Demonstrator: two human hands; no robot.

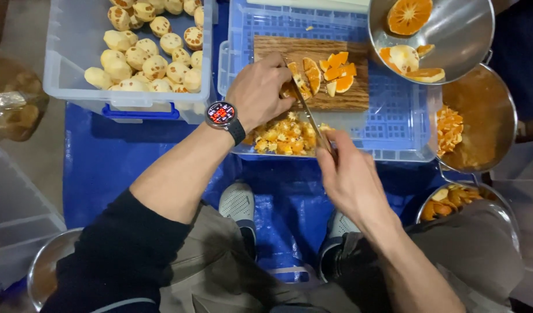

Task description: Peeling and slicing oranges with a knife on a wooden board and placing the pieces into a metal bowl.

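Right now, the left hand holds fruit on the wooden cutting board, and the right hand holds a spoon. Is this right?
Not quite. The head view shows the right hand holding a knife, not a spoon. The left hand does hold orange fruit on the wooden cutting board.

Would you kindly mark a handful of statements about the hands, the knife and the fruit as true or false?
1. The right hand holds the knife. True.
2. The left hand rests flat on the blue floor sheet. False: it presses fruit on the wooden cutting board.
3. A watch sits on the left wrist. True.
4. The clear bin at upper left holds orange slices. False: it holds pale peeled whole fruits.
5. Cut orange pieces lie on the board. True.
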